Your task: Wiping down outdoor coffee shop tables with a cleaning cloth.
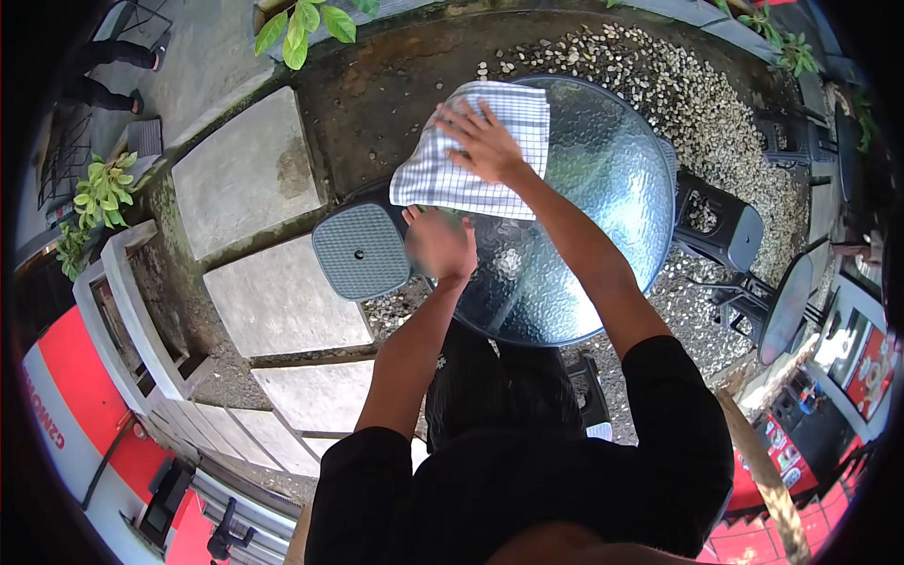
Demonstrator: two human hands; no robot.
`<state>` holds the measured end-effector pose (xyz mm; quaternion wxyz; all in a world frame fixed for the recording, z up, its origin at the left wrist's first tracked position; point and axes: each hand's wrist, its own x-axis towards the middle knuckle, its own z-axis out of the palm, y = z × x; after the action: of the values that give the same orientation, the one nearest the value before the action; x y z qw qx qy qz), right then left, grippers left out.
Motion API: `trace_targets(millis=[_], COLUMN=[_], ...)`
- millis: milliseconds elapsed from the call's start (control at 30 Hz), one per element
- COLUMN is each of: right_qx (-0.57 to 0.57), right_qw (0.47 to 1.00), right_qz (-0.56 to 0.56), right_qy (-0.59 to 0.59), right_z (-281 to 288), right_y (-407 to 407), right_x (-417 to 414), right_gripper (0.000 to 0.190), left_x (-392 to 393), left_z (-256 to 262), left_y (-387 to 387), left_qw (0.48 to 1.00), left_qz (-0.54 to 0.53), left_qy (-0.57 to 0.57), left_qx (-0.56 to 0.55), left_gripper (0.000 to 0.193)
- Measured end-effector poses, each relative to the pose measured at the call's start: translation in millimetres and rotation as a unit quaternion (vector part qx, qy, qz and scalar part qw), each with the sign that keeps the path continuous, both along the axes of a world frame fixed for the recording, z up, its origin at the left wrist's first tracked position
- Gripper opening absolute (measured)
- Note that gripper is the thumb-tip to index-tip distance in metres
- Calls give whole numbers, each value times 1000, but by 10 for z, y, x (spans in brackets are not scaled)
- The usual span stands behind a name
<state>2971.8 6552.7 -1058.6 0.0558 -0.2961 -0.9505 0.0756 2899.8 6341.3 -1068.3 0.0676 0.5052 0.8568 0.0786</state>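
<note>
A white checked cloth lies spread over the far left part of a round glass table with a dark rim. My right hand rests on top of the cloth with its fingers spread, pressing it rather than gripping it. At the table's left edge is my left hand, just below the cloth's lower edge. A blur covers most of that hand, so whether it holds anything cannot be made out.
A grey plastic stool stands close at the table's left; another dark stool is at its right. Concrete slabs and pebbles cover the ground. A person's legs show at the upper left.
</note>
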Motion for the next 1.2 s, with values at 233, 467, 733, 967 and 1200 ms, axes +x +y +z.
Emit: trace_targets(millis=[233,467,733,967,1200], right_qx=[29,36,27,-4,-135], right_qw=[965,886,791,738,824], right_qz=[-257,-462,-611,-674,-550], right_qy=[35,6,20,4,23], right_z=[-113,-194,-163,-163,169], right_y=[393,-98,-1383,-1917,-2370], right_x=[742,1868,2594,1961,816], right_gripper=[61,63,66,67,74], left_x=[16,54,106,82,64], left_z=[47,44,78,62,388], left_y=[6,21,1,-56,-385], left_qw=[1000,1000,1000,999,976], left_qz=[0,8,7,-4,-122], left_qy=[-5,10,24,8,-146], left_qx=[9,9,14,39,106], left_gripper=[79,78,77,79,73])
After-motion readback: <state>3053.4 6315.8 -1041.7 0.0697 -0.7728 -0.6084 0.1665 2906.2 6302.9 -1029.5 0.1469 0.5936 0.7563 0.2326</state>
